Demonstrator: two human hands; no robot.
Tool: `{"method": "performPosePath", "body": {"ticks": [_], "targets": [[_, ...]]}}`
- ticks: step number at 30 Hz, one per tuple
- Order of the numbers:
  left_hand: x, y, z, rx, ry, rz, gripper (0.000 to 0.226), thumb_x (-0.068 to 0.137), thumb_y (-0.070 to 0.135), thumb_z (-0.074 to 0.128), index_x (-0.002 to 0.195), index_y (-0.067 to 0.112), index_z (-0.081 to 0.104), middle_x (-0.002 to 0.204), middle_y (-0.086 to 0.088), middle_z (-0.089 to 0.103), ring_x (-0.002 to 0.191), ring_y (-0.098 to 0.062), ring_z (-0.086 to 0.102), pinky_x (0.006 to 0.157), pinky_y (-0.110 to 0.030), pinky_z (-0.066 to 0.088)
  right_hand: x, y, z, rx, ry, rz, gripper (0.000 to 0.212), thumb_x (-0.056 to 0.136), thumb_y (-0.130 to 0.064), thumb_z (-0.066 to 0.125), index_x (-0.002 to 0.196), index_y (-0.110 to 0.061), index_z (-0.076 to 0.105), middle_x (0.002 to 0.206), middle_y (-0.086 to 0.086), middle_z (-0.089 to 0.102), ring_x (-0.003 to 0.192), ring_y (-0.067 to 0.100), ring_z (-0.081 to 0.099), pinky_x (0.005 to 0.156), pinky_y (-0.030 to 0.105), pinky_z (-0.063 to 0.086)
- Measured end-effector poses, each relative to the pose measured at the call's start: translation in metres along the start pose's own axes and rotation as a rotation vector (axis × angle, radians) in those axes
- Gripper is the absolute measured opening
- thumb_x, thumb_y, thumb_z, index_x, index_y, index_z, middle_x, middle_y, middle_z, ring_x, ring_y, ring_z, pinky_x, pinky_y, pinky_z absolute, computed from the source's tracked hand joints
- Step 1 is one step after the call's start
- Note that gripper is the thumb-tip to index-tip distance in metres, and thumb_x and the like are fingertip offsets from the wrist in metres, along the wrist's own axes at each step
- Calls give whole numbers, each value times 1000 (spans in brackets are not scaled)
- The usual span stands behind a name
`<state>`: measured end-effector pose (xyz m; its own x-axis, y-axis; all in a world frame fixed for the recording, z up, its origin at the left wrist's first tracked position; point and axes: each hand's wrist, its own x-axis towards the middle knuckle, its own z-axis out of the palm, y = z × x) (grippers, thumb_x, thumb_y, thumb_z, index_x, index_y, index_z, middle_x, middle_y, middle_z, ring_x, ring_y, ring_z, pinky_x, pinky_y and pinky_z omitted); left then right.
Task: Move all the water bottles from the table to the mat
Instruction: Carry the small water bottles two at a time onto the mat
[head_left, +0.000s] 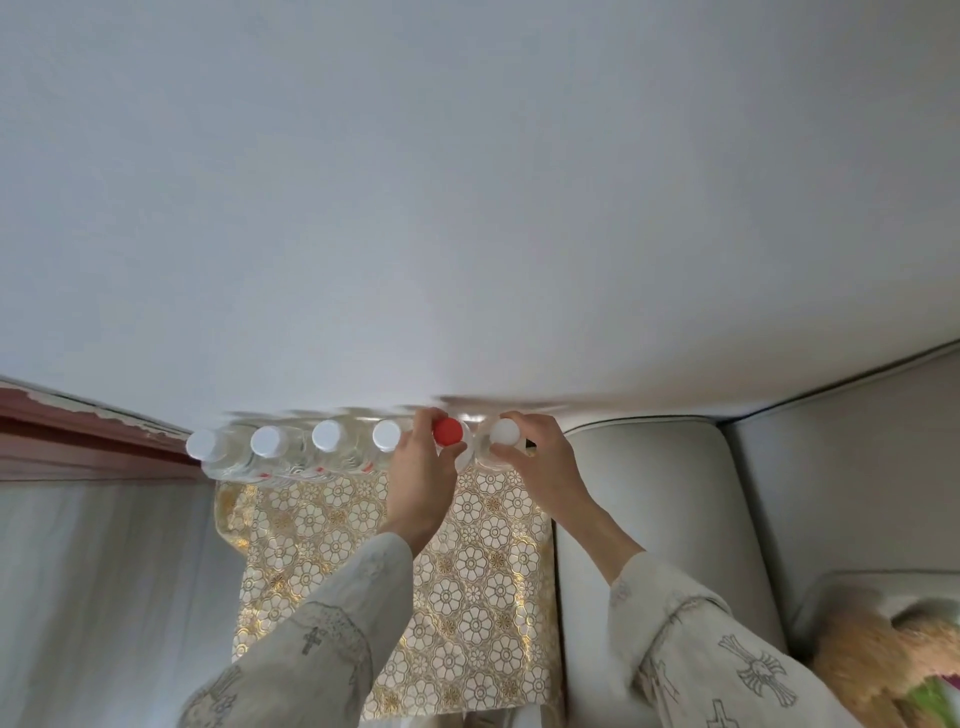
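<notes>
A row of clear water bottles stands against the white wall at the far edge of a table covered in a gold floral cloth (467, 597). Several have white caps (326, 435); one has a red cap (448, 431). My left hand (421, 467) grips the red-capped bottle by its neck. My right hand (530, 457) holds the white-capped bottle (504, 432) at the right end of the row. The bottle bodies are mostly hidden behind my hands. No mat can be picked out.
A pale grey sofa (649, 519) sits right of the table, with a tan fluffy thing (872, 665) on it. A reddish wooden ledge (78, 441) runs at left above a light curtain (104, 597).
</notes>
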<state>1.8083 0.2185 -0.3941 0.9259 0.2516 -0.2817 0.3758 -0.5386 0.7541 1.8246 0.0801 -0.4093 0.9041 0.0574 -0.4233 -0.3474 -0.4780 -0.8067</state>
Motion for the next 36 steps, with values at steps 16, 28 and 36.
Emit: {"method": "performPosePath", "body": {"ticks": [16, 28, 36], "targets": [[-94, 3, -73, -85, 6, -47, 34, 90, 17, 50, 123, 12, 47, 125, -5, 58, 114, -17, 53, 100, -36, 43, -91, -55, -12, -47, -91, -22, 49, 89, -39, 50, 132, -17, 39, 136, 2, 49, 117, 12, 48, 96, 30, 40], [-291, -26, -197, -238, 538, -190, 20, 90, 17, 52, 108, 11, 60, 104, 1, 65, 96, -9, 58, 82, -14, 41, -240, -161, 49, -201, -574, -450, 40, 92, -33, 46, 125, -11, 48, 120, 2, 59, 90, -4, 52, 68, -6, 37], [-464, -89, -266, -212, 835, -336, 20, 89, 16, 54, 105, 7, 62, 96, 1, 64, 90, -13, 59, 73, -10, 38, -379, -207, 154, -254, -951, -617, 24, 90, -24, 51, 111, -17, 58, 109, 6, 65, 104, 15, 61, 92, 27, 48]]}}
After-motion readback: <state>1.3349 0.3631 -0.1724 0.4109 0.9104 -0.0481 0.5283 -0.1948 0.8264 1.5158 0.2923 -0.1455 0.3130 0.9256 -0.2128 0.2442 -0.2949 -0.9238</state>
